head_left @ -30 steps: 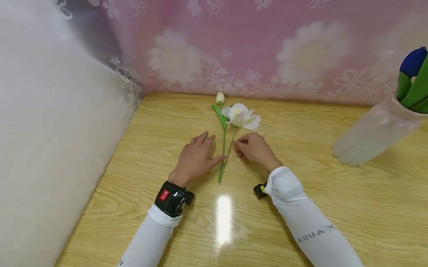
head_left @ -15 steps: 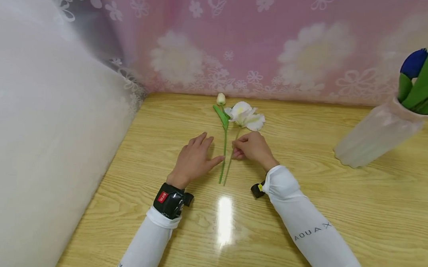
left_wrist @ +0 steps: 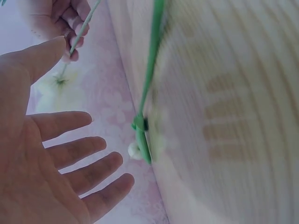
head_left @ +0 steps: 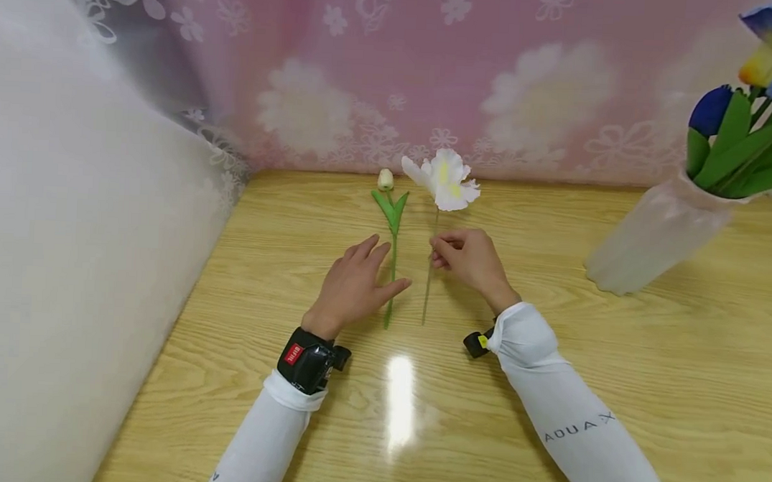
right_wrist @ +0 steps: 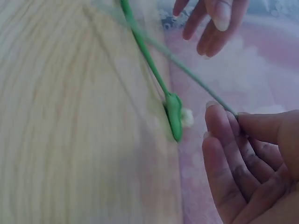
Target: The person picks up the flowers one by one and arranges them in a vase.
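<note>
In the head view my right hand [head_left: 472, 259] pinches the thin stem of a large white artificial flower [head_left: 450, 180] between thumb and forefinger. The right wrist view shows that stem [right_wrist: 187, 70] slanting up off the table, blurred at its far end. A white tulip [head_left: 396, 223] with green leaves lies on the table, its bud toward the back. My left hand [head_left: 353, 286] hovers over the tulip's lower stem with fingers spread. In the left wrist view this hand [left_wrist: 51, 154] holds nothing and is apart from the tulip stem [left_wrist: 152, 60].
At the right a pale ribbed vase [head_left: 658, 238] holds blue and yellow flowers [head_left: 715, 115] with green leaves. A pink floral curtain [head_left: 425, 77] hangs along the table's back edge. White sheeting [head_left: 88, 242] borders the wooden table [head_left: 286, 445] on the left.
The white flower, pinched in my right hand, has risen and moved away from the tulip, its bloom now more upright. My left hand stays nearly where it was. The head view has shifted slightly.
</note>
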Demonstrator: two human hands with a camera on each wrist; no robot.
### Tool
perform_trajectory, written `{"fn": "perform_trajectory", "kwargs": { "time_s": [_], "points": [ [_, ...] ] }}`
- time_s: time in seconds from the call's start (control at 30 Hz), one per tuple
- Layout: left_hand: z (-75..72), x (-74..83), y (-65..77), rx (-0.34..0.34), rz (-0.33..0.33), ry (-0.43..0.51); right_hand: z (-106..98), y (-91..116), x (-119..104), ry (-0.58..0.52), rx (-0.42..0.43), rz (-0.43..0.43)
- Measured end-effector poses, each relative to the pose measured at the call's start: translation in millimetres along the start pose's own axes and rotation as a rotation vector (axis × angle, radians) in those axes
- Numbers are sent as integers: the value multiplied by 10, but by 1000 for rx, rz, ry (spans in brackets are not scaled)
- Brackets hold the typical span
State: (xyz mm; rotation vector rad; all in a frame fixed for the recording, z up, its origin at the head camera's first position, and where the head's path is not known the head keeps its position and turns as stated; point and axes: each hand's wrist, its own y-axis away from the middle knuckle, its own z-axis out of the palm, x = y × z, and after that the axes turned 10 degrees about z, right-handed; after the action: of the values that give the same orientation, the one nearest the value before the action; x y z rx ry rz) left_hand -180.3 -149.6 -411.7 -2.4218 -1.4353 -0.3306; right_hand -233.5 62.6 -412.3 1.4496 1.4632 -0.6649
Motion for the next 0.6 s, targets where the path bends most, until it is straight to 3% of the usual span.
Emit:
{"fn": "perform_trajectory", "kwargs": {
  "time_s": [0.33,0.6],
  "points": [
    [114,255,-206,-18,84,9,-441,234,92,27,94,-153],
    [173,441,-319,-52,125,12,-779,421,139,37,169,-188]
  ]
}}
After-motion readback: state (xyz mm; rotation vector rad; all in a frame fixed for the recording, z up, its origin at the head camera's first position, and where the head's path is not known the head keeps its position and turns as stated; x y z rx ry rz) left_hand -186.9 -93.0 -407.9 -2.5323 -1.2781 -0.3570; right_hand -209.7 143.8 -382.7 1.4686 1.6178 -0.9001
